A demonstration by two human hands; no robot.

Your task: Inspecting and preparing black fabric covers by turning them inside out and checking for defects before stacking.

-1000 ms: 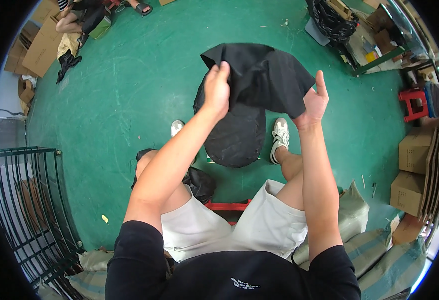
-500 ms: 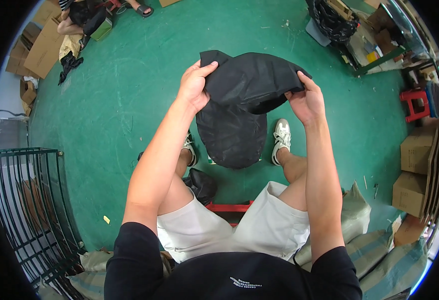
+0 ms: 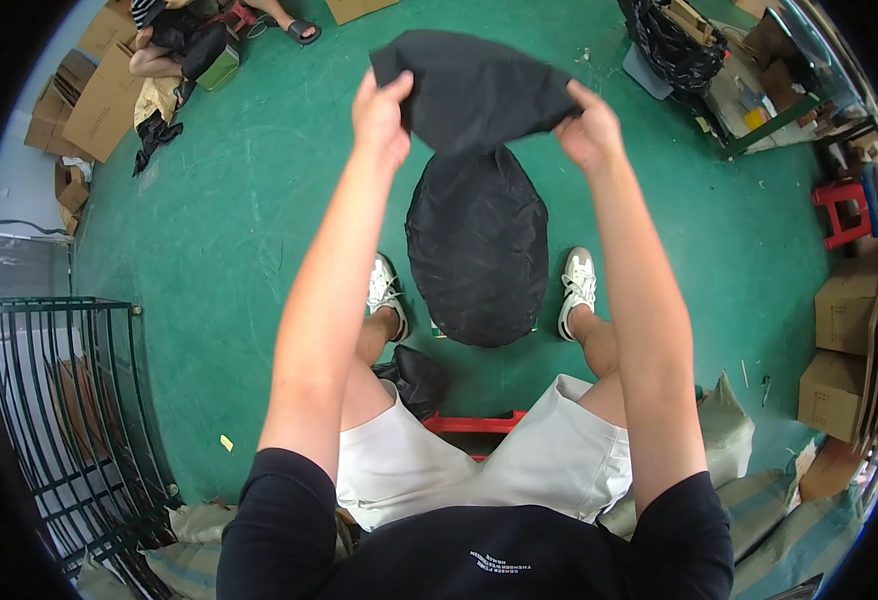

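Fingers of my left hand [image 3: 379,115] and right hand [image 3: 587,128] both pinched shut on the black garment [image 3: 474,90], one at each side, held up at arm's length. Below it, a black oval fabric pile [image 3: 477,245] lies on the green floor [image 3: 229,230] between my white sneakers [image 3: 577,285].

Green floor [image 3: 259,230]. On it: black oval bag [image 3: 477,250], flat, directly below the fingers [image 3: 391,92]; white shoes [image 3: 577,285] either side of the bag; cardboard boxes [image 3: 99,100] far left of the fingers; more boxes [image 3: 844,310] lower right; red stool [image 3: 839,205] right; wire rack [image 3: 59,420] lower left.
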